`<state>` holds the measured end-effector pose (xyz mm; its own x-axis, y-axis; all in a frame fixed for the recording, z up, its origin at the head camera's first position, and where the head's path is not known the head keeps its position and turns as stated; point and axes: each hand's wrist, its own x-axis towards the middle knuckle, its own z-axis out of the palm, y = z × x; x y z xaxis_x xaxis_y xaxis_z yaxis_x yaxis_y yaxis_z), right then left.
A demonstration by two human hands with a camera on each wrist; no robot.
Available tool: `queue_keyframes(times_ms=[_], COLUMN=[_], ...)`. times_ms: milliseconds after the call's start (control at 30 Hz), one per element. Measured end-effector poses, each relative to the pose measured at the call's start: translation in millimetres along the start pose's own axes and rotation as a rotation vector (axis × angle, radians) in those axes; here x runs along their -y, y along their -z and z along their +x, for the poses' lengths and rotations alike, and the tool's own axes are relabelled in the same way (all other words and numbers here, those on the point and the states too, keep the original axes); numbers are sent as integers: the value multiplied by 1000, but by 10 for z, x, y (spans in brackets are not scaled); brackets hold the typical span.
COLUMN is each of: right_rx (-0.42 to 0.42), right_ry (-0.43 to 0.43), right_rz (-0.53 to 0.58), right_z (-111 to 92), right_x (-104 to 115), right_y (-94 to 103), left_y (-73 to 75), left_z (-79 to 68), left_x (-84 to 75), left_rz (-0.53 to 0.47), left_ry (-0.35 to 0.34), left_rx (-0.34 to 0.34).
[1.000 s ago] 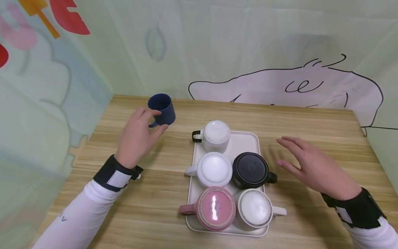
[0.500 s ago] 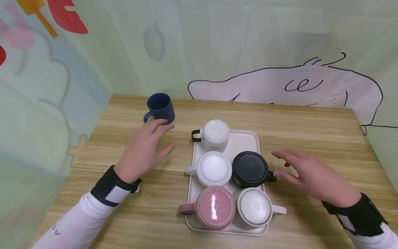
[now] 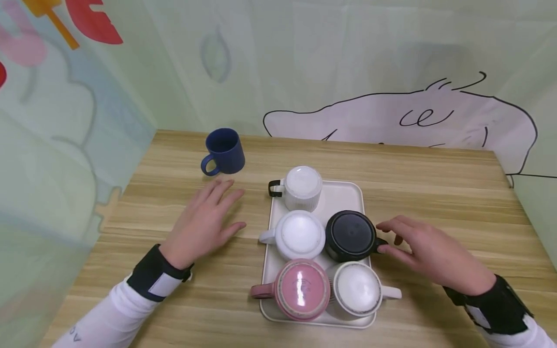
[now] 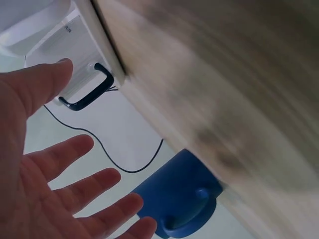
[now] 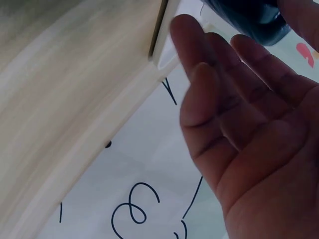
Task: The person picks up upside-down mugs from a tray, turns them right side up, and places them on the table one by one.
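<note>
My left hand (image 3: 197,224) hovers over the table with its fingers spread, holding nothing. Just beyond its fingertips stands a navy blue mug (image 3: 228,154), upright, with its handle toward me; the left wrist view also has this blue mug (image 4: 179,194) beyond the fingers. My right hand (image 3: 435,251) is at the handle of an upside-down black mug (image 3: 351,234), thumb beside the handle and fingers loosely bent. Whether it touches the handle I cannot tell. In the right wrist view the dark mug (image 5: 249,17) appears past the fingers, without fingers wrapped round it.
A white tray (image 3: 341,195) carries several upside-down mugs: a ribbed white one (image 3: 303,188) with a black-tipped handle, a plain white one (image 3: 300,235), a pink one (image 3: 302,290) and another white one (image 3: 357,290). A printed curtain (image 3: 339,58) hangs behind the wooden table (image 3: 417,174).
My left hand has drawn back from the blue mug toward me and spread its fingers; the mug stays put. My right hand has moved left and toward me, to the black mug's handle.
</note>
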<state>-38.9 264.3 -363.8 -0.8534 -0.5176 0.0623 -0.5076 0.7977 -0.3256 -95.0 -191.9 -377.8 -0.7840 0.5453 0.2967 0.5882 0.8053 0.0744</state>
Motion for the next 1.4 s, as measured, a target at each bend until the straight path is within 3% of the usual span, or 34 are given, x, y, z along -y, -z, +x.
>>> queue_keyframes(times_ms=[367, 567, 767, 1000, 1400], right_rx=[-49, -82, -100, -198, -283], right_ry=[49, 51, 45, 100, 86], right_rz=[79, 126, 103, 132, 243], right_z=[4, 2, -5, -10, 109], right_x=[13, 16, 14, 15, 44], right_y=[-115, -162, -151, -19, 303], left_y=[-55, -58, -54, -11, 144], left_z=[-102, -97, -75, -28, 162], left_x=[-49, -65, -77, -106, -250], left_rz=[-29, -58, -86, -126, -226], left_ry=[44, 37, 25, 18, 18], left_rx=[41, 34, 7, -13, -29])
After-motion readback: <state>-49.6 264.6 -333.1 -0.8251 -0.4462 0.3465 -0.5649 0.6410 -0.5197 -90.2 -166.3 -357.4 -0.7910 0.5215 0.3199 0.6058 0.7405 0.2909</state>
